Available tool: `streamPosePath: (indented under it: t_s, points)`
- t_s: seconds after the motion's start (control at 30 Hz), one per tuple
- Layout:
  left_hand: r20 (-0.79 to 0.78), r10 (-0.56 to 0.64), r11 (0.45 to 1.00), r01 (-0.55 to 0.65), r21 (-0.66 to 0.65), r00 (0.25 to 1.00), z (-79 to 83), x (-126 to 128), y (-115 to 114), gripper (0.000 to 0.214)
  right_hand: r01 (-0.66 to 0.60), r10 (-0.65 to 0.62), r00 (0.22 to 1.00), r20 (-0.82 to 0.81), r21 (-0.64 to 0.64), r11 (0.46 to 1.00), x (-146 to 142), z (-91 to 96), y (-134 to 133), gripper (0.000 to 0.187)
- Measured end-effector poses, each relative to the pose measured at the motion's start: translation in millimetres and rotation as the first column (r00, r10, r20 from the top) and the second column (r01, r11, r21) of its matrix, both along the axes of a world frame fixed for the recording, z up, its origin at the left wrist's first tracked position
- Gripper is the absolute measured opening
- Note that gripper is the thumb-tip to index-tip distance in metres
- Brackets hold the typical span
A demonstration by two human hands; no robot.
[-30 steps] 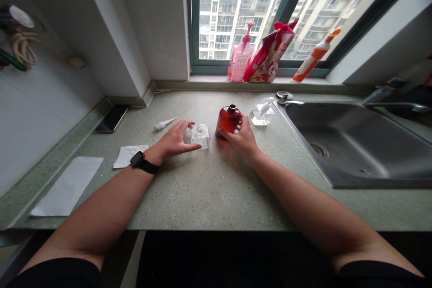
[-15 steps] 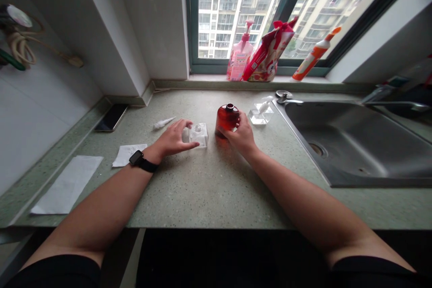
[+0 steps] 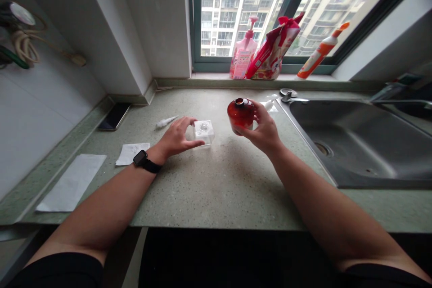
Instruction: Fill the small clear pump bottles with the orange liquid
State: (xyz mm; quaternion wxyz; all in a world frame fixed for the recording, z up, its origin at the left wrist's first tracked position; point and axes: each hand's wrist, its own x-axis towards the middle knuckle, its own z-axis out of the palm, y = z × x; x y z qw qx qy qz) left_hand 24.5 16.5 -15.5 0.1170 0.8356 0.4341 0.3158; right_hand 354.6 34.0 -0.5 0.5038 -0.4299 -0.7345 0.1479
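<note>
My right hand (image 3: 266, 131) is wrapped round a reddish-brown translucent bottle (image 3: 239, 117), held just above the counter. Its dark neck is uncapped and leans slightly left. My left hand (image 3: 177, 138), with a black watch on its wrist, grips a small clear square bottle (image 3: 204, 132) from the left, thumb in front and fingers behind. That bottle stands on the counter, its round neck open. Beyond my left hand lies a white pump top (image 3: 165, 122). Behind my right hand, a white pump piece with clear plastic (image 3: 271, 104) is partly hidden.
On the counter (image 3: 209, 189) at left are a phone (image 3: 114, 116) and white paper sheets (image 3: 72, 182). A steel sink (image 3: 371, 144) is at right. The windowsill holds a pink pump bottle (image 3: 242, 56), a red pouch (image 3: 273, 51) and an orange-white bottle (image 3: 319, 57).
My right hand has raised the reddish-brown bottle off the counter and moved it right. My left hand has closed in on the clear square bottle. The view has shifted slightly.
</note>
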Motion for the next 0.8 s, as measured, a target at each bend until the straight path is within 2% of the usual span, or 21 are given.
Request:
streamPosePath:
  t_s: [0.1, 0.3, 0.5, 0.7, 0.8]
  points:
    - [-0.004, 0.007, 1.0, -0.007, 0.012, 1.0, 1.3, 2, -2, 0.071, -0.009, 0.007, 0.997, 0.072, 0.037, 0.999, 10, 5.7, 2, 0.084]
    - [-0.004, 0.006, 1.0, -0.006, -0.005, 1.0, -0.6, 12, -6, 0.068, -0.062, 0.054, 0.966, 0.253, 0.024, 0.998, 18, 12.9, 1, 0.075]
    - [-0.02, -0.024, 0.999, 0.023, -0.03, 1.0, -3.3, 21, -10, 0.069, -0.116, 0.095, 0.946, 0.311, 0.049, 0.992, 18, 16.2, 0, 0.077]
    - [-0.038, -0.016, 0.998, 0.014, -0.061, 0.999, -4.4, 23, -9, 0.071, -0.148, 0.116, 0.922, 0.369, 0.06, 0.987, 19, 11.0, 0, 0.083]
    - [-0.039, -0.021, 0.997, 0.018, -0.071, 0.999, -4.8, 23, -9, 0.071, -0.157, 0.121, 0.926, 0.358, 0.073, 0.985, 16, 9.1, -1, 0.08]
